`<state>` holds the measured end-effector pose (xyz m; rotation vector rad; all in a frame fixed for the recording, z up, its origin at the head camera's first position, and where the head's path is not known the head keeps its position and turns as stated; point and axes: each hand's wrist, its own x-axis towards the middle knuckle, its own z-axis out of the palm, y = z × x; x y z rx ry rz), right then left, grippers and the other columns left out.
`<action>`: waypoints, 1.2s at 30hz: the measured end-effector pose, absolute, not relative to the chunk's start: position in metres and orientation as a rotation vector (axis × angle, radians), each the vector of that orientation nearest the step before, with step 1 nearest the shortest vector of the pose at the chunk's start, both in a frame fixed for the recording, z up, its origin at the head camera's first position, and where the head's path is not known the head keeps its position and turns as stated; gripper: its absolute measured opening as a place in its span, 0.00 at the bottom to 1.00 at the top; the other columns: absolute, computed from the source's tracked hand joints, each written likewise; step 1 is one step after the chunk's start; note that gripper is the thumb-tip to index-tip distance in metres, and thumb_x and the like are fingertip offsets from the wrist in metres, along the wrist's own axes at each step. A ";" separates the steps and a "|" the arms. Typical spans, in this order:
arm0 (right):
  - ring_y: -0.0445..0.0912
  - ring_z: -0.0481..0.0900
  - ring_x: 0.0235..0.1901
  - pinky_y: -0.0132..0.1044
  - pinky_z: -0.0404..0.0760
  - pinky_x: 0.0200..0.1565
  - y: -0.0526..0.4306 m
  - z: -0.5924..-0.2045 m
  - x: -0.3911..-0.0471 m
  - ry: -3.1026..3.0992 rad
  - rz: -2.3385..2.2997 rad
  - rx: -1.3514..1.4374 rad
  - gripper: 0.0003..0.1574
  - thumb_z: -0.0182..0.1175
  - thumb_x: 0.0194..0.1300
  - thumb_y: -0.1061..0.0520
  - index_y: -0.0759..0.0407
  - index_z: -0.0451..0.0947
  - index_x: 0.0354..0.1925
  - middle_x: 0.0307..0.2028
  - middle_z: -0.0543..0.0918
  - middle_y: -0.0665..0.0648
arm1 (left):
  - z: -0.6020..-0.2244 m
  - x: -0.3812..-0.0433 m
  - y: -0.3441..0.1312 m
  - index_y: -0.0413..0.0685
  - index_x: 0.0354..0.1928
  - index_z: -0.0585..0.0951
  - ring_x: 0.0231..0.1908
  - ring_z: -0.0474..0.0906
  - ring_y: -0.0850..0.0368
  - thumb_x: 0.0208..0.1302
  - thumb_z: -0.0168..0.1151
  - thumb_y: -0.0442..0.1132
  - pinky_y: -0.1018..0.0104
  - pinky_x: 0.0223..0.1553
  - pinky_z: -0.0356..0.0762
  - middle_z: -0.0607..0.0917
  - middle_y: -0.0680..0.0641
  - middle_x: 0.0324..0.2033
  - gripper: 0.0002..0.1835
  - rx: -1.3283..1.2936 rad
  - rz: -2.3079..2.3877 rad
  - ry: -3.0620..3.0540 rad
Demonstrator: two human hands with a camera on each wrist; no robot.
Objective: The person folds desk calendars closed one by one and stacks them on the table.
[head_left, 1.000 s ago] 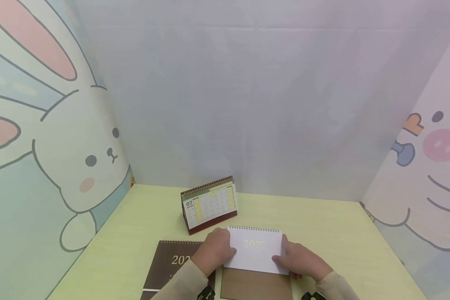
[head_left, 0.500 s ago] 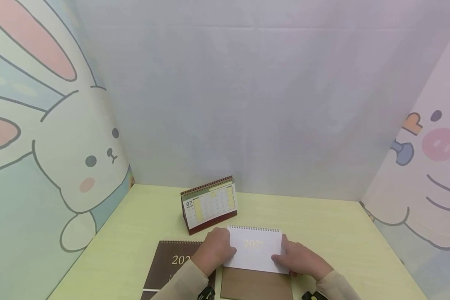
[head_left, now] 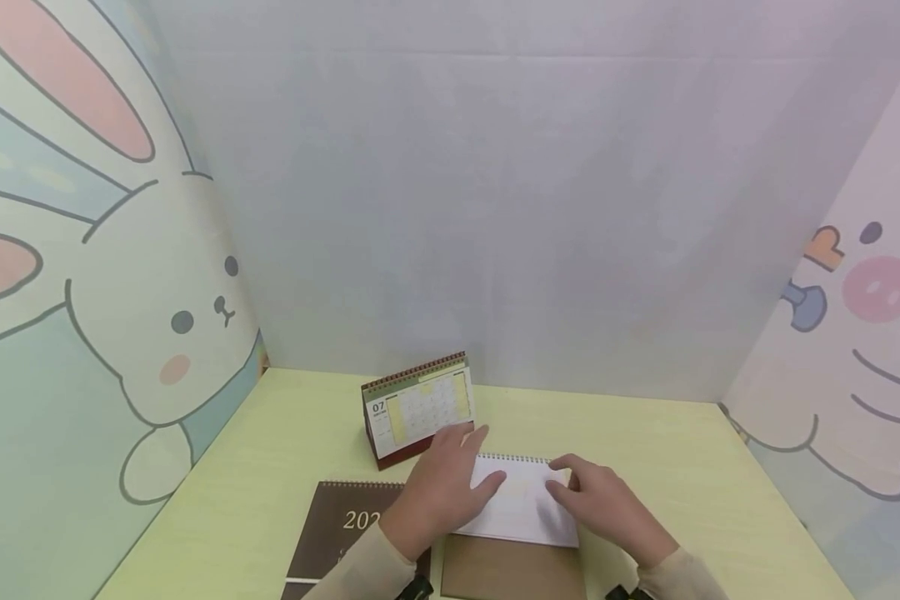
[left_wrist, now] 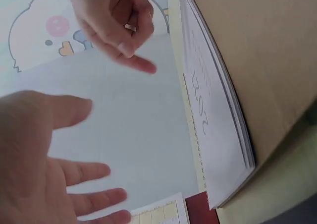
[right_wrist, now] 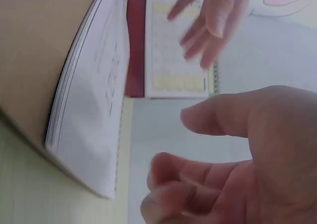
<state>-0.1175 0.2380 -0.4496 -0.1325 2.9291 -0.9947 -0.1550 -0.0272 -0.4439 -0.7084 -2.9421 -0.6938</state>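
A white spiral-bound desk calendar (head_left: pixel 521 517), with 2027 faintly printed on its cover, lies on a brown board (head_left: pixel 513 571) that shows below its front edge. In the left wrist view the calendar's stacked pages (left_wrist: pixel 213 130) show from the side. My left hand (head_left: pixel 438 487) hovers over the calendar's left part, fingers spread and holding nothing. Over the right edge is my right hand (head_left: pixel 603 504), its thumb and index finger apart. The right wrist view shows this hand's other fingers (right_wrist: pixel 188 194) loosely curled, gripping nothing.
Behind the left hand stands a tent-shaped desk calendar (head_left: pixel 420 412) with a red base, showing 07. To the left lies a dark brown spiral calendar (head_left: pixel 337 521), partly covered by the left arm. A pale cloth wall (head_left: pixel 495 208) closes off the table's (head_left: pixel 645 442) back.
Both hands have let go of the white calendar's side edges and lifted. The left hand has moved forward and right with fingers spreading; the right hand has risen slightly. The calendar stays put.
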 end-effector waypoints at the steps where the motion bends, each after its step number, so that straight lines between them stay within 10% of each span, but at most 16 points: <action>1: 0.40 0.79 0.34 0.35 0.79 0.37 0.235 -0.450 -0.117 2.949 -1.011 -0.181 0.24 0.68 0.76 0.44 0.51 0.83 0.64 0.37 0.85 0.49 | -0.446 -0.154 -0.027 0.55 0.83 0.66 0.82 0.64 0.44 0.79 0.55 0.67 0.43 0.79 0.71 0.71 0.45 0.80 0.40 -0.764 -0.656 -2.923; 6: 0.46 0.84 0.62 0.48 0.85 0.61 0.221 -0.456 -0.111 3.142 -0.909 -0.504 0.28 0.67 0.77 0.45 0.46 0.80 0.70 0.62 0.86 0.48 | -0.455 -0.149 -0.025 0.60 0.87 0.59 0.87 0.52 0.39 0.83 0.45 0.67 0.42 0.85 0.60 0.61 0.45 0.86 0.38 -0.957 -0.447 -2.896; 12: 0.65 0.65 0.82 0.73 0.70 0.73 0.213 -0.465 -0.106 3.124 -0.764 -0.652 0.38 0.60 0.81 0.40 0.49 0.69 0.81 0.81 0.71 0.56 | -0.464 -0.143 -0.024 0.65 0.87 0.56 0.87 0.51 0.37 0.81 0.47 0.69 0.38 0.85 0.59 0.57 0.47 0.88 0.41 -1.003 -0.372 -3.007; 36: 0.69 0.49 0.87 0.81 0.52 0.78 0.214 -0.482 -0.099 2.810 -0.439 -0.657 0.54 0.50 0.79 0.24 0.52 0.56 0.87 0.88 0.53 0.63 | -0.477 -0.131 -0.019 0.69 0.86 0.59 0.88 0.51 0.42 0.76 0.50 0.73 0.42 0.86 0.58 0.55 0.50 0.88 0.42 -1.019 -0.188 -3.178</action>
